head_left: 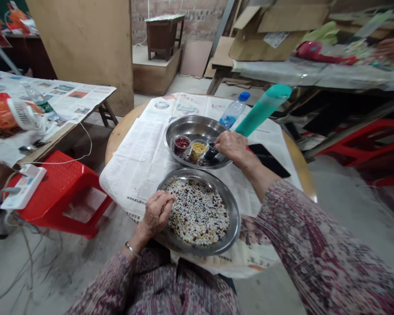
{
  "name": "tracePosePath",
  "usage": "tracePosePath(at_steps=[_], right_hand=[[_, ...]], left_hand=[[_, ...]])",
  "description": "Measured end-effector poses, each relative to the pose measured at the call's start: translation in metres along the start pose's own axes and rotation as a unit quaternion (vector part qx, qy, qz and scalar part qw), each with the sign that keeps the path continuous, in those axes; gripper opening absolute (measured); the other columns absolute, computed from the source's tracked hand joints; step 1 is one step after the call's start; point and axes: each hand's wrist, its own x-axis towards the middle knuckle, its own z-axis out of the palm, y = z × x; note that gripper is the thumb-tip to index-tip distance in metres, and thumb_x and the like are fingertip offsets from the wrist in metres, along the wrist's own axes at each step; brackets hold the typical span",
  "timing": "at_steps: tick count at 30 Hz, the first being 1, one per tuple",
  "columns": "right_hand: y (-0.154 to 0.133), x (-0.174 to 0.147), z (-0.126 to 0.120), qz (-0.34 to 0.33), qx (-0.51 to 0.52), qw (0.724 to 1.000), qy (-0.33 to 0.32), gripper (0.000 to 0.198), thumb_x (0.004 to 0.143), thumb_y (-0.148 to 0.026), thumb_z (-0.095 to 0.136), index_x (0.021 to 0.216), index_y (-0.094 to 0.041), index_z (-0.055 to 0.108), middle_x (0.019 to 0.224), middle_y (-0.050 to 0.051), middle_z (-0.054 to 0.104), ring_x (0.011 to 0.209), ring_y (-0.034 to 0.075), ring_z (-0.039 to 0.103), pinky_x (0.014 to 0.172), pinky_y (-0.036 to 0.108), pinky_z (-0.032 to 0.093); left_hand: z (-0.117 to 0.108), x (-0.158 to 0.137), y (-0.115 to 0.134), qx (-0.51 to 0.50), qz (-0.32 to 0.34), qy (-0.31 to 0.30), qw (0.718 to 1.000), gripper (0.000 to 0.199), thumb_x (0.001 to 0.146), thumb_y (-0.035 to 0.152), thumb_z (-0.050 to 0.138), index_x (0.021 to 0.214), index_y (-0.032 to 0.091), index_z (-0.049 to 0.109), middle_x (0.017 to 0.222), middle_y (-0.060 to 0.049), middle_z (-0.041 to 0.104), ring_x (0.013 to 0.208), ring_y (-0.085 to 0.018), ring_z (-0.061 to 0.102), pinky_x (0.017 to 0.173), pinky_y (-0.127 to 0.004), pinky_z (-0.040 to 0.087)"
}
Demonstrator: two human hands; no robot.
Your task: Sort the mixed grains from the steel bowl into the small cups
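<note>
My left hand (157,211) is at the left rim of the near steel basin (235,227), its fingers curled together; what they hold, if anything, is hidden. Mixed white, dark, red and yellow grains (198,212) cover that basin's bottom. My right hand (231,145) reaches over the right side of the far steel basin (197,120). Its fingers are bunched at a small clear cup of black beans (212,151), and the fingertips are partly hidden. Beside that cup stand a cup of yellow beans (198,148) and a cup of red beans (181,142).
Newspaper (128,153) covers the round table. Behind the far basin are a blue-capped plastic bottle (234,109) and a green cylinder (264,109). A dark flat object (271,159) lies at right. A red stool (65,188) with a power strip (24,188) stands left.
</note>
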Motion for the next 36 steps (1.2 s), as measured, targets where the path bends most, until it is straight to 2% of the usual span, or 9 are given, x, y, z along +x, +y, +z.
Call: tracePosePath(at_steps=[6,13,17,20,23,27,30,34,36], right_hand=[[0.004,-0.007,0.005,-0.016,0.018,0.999,0.031,0.019,0.087,-0.019,0.057,0.092,-0.015,0.075,0.096,0.014,0.073,0.097,0.027,0.064,0.080,0.037,0.047],[0.010,-0.017,0.001,-0.029,0.029,0.998,0.039,0.031,0.096,-0.024,0.042,0.102,-0.009,0.069,0.110,0.017,0.067,0.108,0.023,0.058,0.088,0.035,0.041],[0.006,-0.048,-0.013,-0.051,0.087,0.993,0.060,0.022,0.094,-0.024,0.049,0.096,-0.015,0.069,0.101,0.012,0.069,0.094,0.021,0.060,0.081,0.033,0.043],[0.002,-0.100,-0.017,-0.177,0.157,0.971,-0.035,0.018,0.092,-0.026,0.054,0.085,-0.018,0.068,0.083,0.006,0.069,0.074,0.018,0.059,0.068,0.030,0.043],[-0.003,-0.164,-0.004,-0.345,0.167,0.911,-0.152,0.014,0.090,-0.021,0.055,0.082,-0.018,0.067,0.084,0.005,0.069,0.076,0.016,0.059,0.070,0.029,0.042],[-0.014,-0.217,0.031,-0.458,0.126,0.866,-0.155,0.012,0.090,-0.018,0.057,0.083,-0.019,0.067,0.083,0.004,0.068,0.079,0.016,0.057,0.072,0.028,0.039],[-0.015,-0.212,0.050,-0.437,0.072,0.893,-0.086,0.019,0.094,-0.017,0.051,0.084,-0.018,0.066,0.084,0.007,0.067,0.080,0.018,0.056,0.073,0.030,0.039],[-0.006,-0.179,0.056,-0.275,0.050,0.960,-0.004,0.022,0.095,-0.017,0.046,0.092,-0.016,0.067,0.096,0.011,0.068,0.094,0.023,0.057,0.082,0.033,0.042],[-0.007,-0.170,0.058,-0.201,0.065,0.977,0.018,0.022,0.096,-0.017,0.045,0.098,-0.015,0.067,0.102,0.013,0.067,0.100,0.025,0.056,0.085,0.035,0.043]], left_hand=[[0.001,0.000,0.000,-0.002,-0.006,0.000,1.000,0.019,0.101,0.020,0.043,0.092,0.019,0.061,0.085,-0.005,0.065,0.083,-0.016,0.061,0.080,-0.030,0.050],[0.002,0.002,0.000,-0.005,-0.004,0.008,1.000,0.019,0.099,0.018,0.045,0.090,0.019,0.061,0.086,-0.004,0.066,0.085,-0.016,0.062,0.080,-0.029,0.049],[0.002,0.002,-0.001,-0.010,0.009,0.013,1.000,0.017,0.099,0.016,0.046,0.091,0.018,0.062,0.085,-0.004,0.066,0.084,-0.016,0.061,0.080,-0.029,0.049],[0.001,0.003,-0.001,-0.014,0.021,0.014,1.000,0.016,0.099,0.016,0.047,0.092,0.018,0.061,0.085,-0.004,0.065,0.083,-0.016,0.060,0.080,-0.029,0.049],[0.001,0.003,0.000,-0.012,0.019,0.013,1.000,0.016,0.099,0.017,0.046,0.093,0.018,0.062,0.087,-0.005,0.066,0.085,-0.016,0.061,0.080,-0.029,0.049],[0.001,0.003,0.000,-0.001,0.009,0.011,1.000,0.017,0.100,0.018,0.046,0.092,0.018,0.062,0.087,-0.004,0.066,0.085,-0.016,0.061,0.081,-0.030,0.049],[0.002,0.003,-0.001,0.004,0.006,0.012,1.000,0.018,0.100,0.019,0.046,0.091,0.018,0.062,0.084,-0.003,0.064,0.084,-0.016,0.061,0.081,-0.029,0.049],[0.003,0.003,-0.002,0.005,-0.003,0.016,1.000,0.018,0.099,0.021,0.047,0.090,0.018,0.062,0.083,-0.003,0.064,0.083,-0.016,0.061,0.080,-0.029,0.049],[0.004,0.003,-0.002,0.004,-0.005,0.017,1.000,0.018,0.099,0.021,0.047,0.090,0.018,0.063,0.083,-0.003,0.064,0.083,-0.016,0.061,0.080,-0.029,0.049]])
